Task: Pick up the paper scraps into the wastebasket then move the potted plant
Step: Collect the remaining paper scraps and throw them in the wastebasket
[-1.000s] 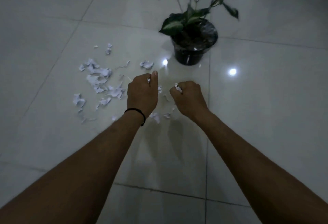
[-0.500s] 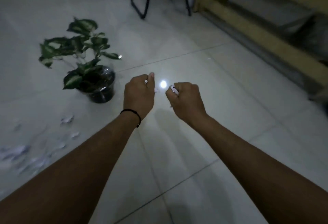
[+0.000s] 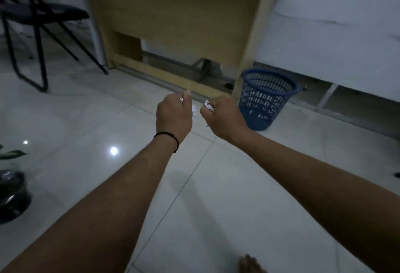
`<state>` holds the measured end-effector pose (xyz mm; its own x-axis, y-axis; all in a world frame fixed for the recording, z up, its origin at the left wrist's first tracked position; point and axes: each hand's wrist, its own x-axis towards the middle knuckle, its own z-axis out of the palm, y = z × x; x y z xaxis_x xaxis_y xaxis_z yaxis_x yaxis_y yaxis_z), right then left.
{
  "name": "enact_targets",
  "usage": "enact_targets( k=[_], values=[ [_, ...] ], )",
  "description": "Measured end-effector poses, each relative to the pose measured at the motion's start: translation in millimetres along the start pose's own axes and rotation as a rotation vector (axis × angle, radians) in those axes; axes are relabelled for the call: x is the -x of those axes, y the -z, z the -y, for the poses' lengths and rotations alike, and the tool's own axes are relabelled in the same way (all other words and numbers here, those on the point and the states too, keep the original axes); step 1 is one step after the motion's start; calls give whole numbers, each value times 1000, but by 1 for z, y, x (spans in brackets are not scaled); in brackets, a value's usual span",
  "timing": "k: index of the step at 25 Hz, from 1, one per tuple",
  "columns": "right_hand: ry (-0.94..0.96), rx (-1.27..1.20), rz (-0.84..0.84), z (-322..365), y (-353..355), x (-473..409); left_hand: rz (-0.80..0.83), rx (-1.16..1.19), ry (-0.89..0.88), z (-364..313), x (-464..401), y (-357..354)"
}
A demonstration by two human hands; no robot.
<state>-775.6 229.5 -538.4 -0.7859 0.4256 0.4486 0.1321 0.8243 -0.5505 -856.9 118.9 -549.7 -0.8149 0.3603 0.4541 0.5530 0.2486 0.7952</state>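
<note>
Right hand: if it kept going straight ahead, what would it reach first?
Probably the blue wastebasket beside the desk; the right hand, closed on paper scraps, points roughly there, though depth is unclear.

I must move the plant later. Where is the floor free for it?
Free: the tiles between the chair, the desk and the hands. Also the near tiles between the forearms. Crowded: the corner by the wastebasket, and the left edge where the plant stands.

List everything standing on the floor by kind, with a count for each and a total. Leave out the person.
Wastebasket, blue: 1
Folding chair, black: 1
Desk, wooden: 1
Potted plant, cut off at the left edge: 1
Total: 4
</note>
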Motion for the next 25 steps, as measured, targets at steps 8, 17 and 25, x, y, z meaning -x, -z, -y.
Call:
enact_targets(
  k=[8,17,25],
  values=[
    [-156,44,-179,-106,94,-33,73,48,-89,-83,-46,-124],
    [-309,-51,-306,-312,132,-151,131,-7,-82,-96,-145,-321],
    [-365,26,-299,-473,107,-265,136,47,38,-63,-235,-467]
  ],
)
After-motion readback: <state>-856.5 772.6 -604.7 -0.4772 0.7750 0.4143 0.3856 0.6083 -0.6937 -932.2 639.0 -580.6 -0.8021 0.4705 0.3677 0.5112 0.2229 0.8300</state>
